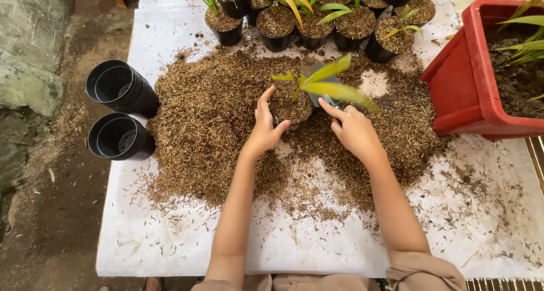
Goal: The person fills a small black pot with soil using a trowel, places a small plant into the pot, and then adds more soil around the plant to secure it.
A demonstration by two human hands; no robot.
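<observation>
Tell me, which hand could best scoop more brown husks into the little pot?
Probably the right hand: it grips a small scoop beside the pot, with the husk pile around. The left hand steadies the pot.

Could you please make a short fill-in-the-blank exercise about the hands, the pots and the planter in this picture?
1. The left hand holds a small pot with a young ____-leaved plant in it.
2. The right hand works a small scoop beside that ____.
3. Two stacks of empty black pots lie on their ____ at the sheet's left edge.
4. The planter at the right is ____ in colour.

Missing words: green; pot; sides; red
</observation>
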